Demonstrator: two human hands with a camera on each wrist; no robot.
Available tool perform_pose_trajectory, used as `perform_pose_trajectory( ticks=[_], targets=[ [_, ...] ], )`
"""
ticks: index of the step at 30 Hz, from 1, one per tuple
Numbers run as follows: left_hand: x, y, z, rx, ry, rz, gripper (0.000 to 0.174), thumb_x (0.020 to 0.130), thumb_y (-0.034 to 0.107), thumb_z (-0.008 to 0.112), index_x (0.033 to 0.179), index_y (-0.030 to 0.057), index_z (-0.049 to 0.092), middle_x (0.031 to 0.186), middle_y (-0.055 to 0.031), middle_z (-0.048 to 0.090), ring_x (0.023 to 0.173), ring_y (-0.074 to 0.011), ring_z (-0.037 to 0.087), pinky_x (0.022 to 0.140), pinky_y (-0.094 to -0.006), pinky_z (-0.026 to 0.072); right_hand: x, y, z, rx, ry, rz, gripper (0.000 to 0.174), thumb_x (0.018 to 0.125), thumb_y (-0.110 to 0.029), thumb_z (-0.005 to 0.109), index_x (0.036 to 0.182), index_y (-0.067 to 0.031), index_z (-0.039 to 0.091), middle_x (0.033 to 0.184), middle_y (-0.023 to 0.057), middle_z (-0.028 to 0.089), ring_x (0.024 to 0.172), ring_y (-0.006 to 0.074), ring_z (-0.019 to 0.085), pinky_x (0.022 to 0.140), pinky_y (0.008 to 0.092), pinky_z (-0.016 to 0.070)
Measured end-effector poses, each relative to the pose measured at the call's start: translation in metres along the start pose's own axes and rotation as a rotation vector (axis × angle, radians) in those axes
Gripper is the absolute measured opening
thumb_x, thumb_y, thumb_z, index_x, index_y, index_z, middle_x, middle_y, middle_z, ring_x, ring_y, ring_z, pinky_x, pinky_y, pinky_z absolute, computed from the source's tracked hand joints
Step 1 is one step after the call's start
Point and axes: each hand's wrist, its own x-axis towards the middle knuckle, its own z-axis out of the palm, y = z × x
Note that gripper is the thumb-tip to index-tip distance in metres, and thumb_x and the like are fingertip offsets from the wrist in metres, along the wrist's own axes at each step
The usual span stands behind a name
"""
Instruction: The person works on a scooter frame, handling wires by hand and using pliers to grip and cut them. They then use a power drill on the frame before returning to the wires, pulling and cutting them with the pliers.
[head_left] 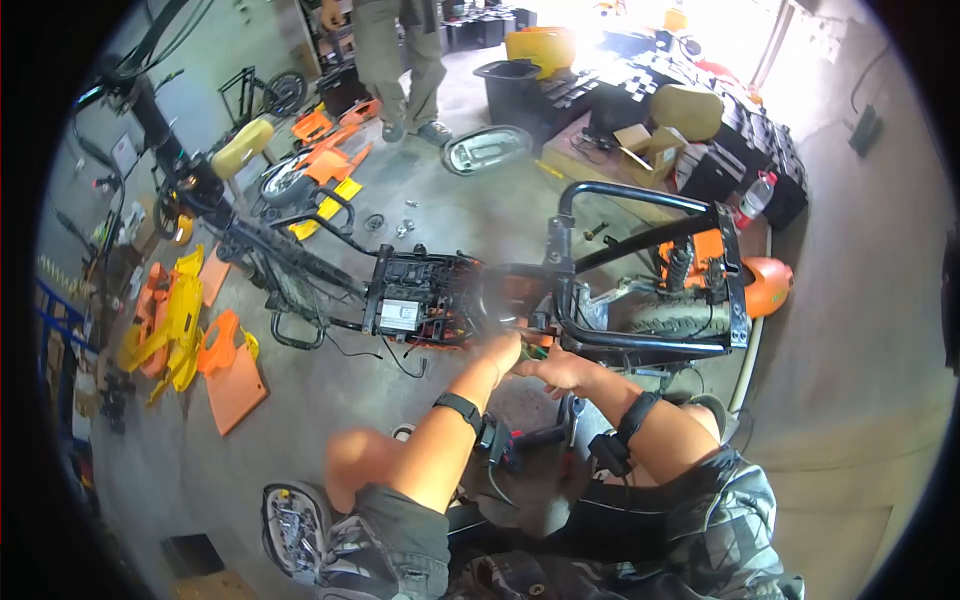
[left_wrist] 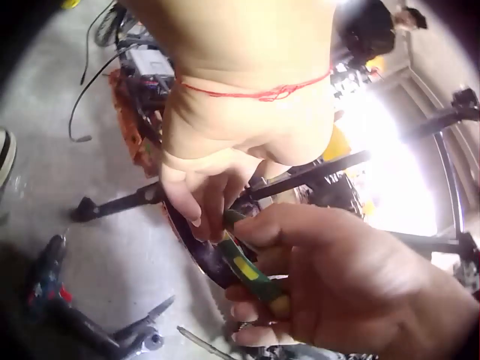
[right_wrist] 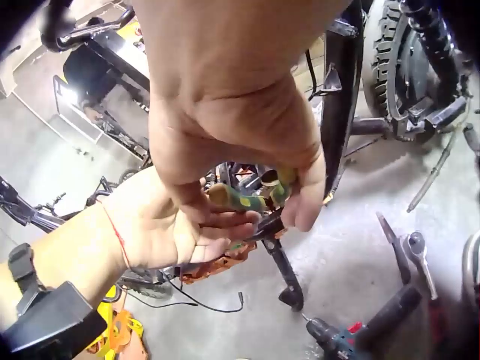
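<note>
My right hand (head_left: 562,370) grips a hand tool with green-and-yellow handles (left_wrist: 251,274); its working end is hidden. Close beside it, my left hand (head_left: 505,352) has its palm turned up and fingers loosely extended near the handles, as the right wrist view shows. Both hands are at the near side of a stripped black scooter frame (head_left: 640,346), just below its middle. Exposed wiring and a silver control box (head_left: 400,315) sit in the frame's front section. Behind the hands, in the right wrist view, is the treaded rear wheel (right_wrist: 384,67).
On the floor before me lie a power drill (right_wrist: 337,334) and a ratchet wrench (right_wrist: 418,251). Orange and yellow body panels (head_left: 235,375) are scattered left. A tray of small hardware (head_left: 295,525) sits by my left leg. Another person (head_left: 400,60) stands beyond the scooter.
</note>
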Motion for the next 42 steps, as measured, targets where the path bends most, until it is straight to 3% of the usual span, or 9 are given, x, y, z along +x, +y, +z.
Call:
perform_pose_trajectory(
  ticks=[3, 5, 8, 12, 14, 22, 24, 29, 42],
  targets=[
    [0.017, -0.022, 0.004, -0.113, 0.035, 0.002, 0.053, 0.102, 0.050, 0.027, 0.126, 0.0173, 0.061, 0.111, -0.0023, 0.068, 0.096, -0.0175, 0.066, 0.080, -0.0404, 0.0480, 0.021, 0.005, -0.005, -0.292, -0.022, 0.155, 0.067, 0.072, -0.046, 0.073, 0.111, 0.0068, 0.061, 0.093, 0.0162, 0.060, 0.073, 0.0262, 0.061, 0.056, 0.0406, 0.0561],
    [0.025, -0.041, 0.009, -0.107, 0.105, 0.007, 0.057, 0.103, 0.050, 0.026, 0.122, 0.0125, 0.064, 0.107, -0.0026, 0.069, 0.086, -0.0167, 0.069, 0.069, -0.0353, 0.0532, 0.029, 0.007, -0.005, -0.356, -0.028, 0.225, 0.061, 0.073, -0.043, 0.072, 0.108, 0.0062, 0.061, 0.091, 0.0155, 0.059, 0.072, 0.0250, 0.060, 0.056, 0.0400, 0.0550],
    [0.023, -0.064, 0.014, -0.402, 0.151, 0.081, 0.053, 0.099, 0.048, 0.034, 0.123, 0.0109, 0.063, 0.111, -0.0044, 0.070, 0.102, -0.0173, 0.064, 0.084, -0.0413, 0.0434, 0.039, 0.014, 0.007, -0.367, 0.029, 0.288, 0.048, 0.074, -0.036, 0.069, 0.101, 0.0037, 0.063, 0.082, 0.0126, 0.057, 0.067, 0.0232, 0.058, 0.056, 0.0392, 0.0519],
    [0.062, -0.106, 0.016, -0.086, 0.252, 0.051, 0.052, 0.095, 0.054, 0.042, 0.111, 0.0104, 0.067, 0.093, -0.0005, 0.067, 0.087, -0.0142, 0.061, 0.069, -0.0347, 0.0444, 0.039, 0.012, 0.018, -0.112, 0.101, 0.270, 0.032, 0.073, -0.027, 0.068, 0.089, 0.0003, 0.063, 0.071, 0.0084, 0.050, 0.060, 0.0201, 0.051, 0.052, 0.0384, 0.0440],
    [0.048, -0.100, 0.030, -0.599, 0.078, -0.093, 0.058, 0.092, 0.060, 0.047, 0.115, 0.0102, 0.063, 0.095, -0.0011, 0.066, 0.091, -0.0170, 0.062, 0.070, -0.0355, 0.0460, 0.035, 0.008, 0.019, -0.110, 0.129, 0.284, 0.023, 0.073, -0.024, 0.067, 0.080, -0.0030, 0.061, 0.067, 0.0059, 0.047, 0.053, 0.0161, 0.044, 0.046, 0.0342, 0.0357],
    [0.051, -0.093, 0.047, -0.909, -0.272, -0.061, 0.072, 0.079, 0.078, 0.057, 0.107, 0.0116, 0.061, 0.089, -0.0038, 0.060, 0.081, -0.0187, 0.059, 0.083, -0.0441, 0.0513, 0.037, 0.017, 0.012, 0.120, 0.055, 0.264, 0.013, 0.073, -0.018, 0.064, 0.070, -0.0073, 0.058, 0.063, -0.0009, 0.045, 0.049, 0.0118, 0.040, 0.045, 0.0289, 0.0319],
    [0.065, -0.100, 0.049, -0.943, -0.446, -0.077, 0.087, 0.079, 0.077, 0.057, 0.135, 0.0112, 0.050, 0.122, -0.0102, 0.058, 0.104, -0.0257, 0.059, 0.088, -0.0454, 0.0508, 0.038, 0.018, 0.014, 0.212, 0.109, 0.265, 0.016, 0.074, -0.017, 0.061, 0.063, -0.0070, 0.056, 0.055, 0.0003, 0.041, 0.042, 0.0122, 0.036, 0.041, 0.0294, 0.0260],
    [0.100, -0.110, 0.081, -1.397, -0.428, 0.035, 0.044, 0.079, 0.055, 0.071, 0.081, 0.0109, 0.063, 0.073, -0.0030, 0.062, 0.059, -0.0176, 0.060, 0.050, -0.0318, 0.0474, 0.042, 0.024, 0.007, 0.295, 0.048, 0.287, 0.014, 0.074, -0.017, 0.060, 0.062, -0.0116, 0.056, 0.057, -0.0029, 0.042, 0.043, 0.0085, 0.032, 0.041, 0.0258, 0.0221],
    [0.095, -0.092, 0.068, -1.263, -0.495, -0.162, 0.037, 0.079, 0.045, 0.071, 0.086, 0.0114, 0.057, 0.067, -0.0028, 0.050, 0.052, -0.0174, 0.051, 0.048, -0.0347, 0.0514, 0.035, 0.028, 0.002, 0.588, 0.030, 0.300, 0.013, 0.076, -0.009, 0.060, 0.067, -0.0116, 0.051, 0.059, -0.0045, 0.043, 0.043, 0.0050, 0.032, 0.039, 0.0204, 0.0218]
  ],
)
